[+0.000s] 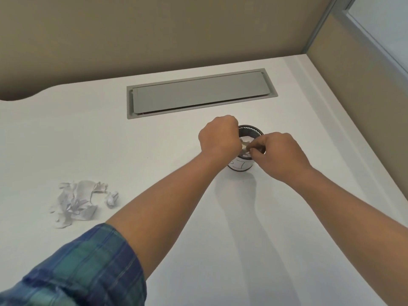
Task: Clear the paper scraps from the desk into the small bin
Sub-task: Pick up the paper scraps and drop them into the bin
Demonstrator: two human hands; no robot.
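Observation:
A small black mesh bin [254,131] with a white label stands on the white desk [167,217], with white paper inside it. My left hand [219,135] is a closed fist over the bin's left rim. My right hand [279,154] hovers over its right rim, fingers pinched. Both hands grip a paper scrap [245,144] between them, just above the bin's opening. A pile of crumpled paper scraps [77,200] lies on the desk at the left, far from both hands, with one small ball at its right edge.
A grey cable-tray lid [201,93] is set flush into the desk behind the bin. Beige partition walls [154,36] close off the back and the right side. A curved cut-out notches the desk at the far left.

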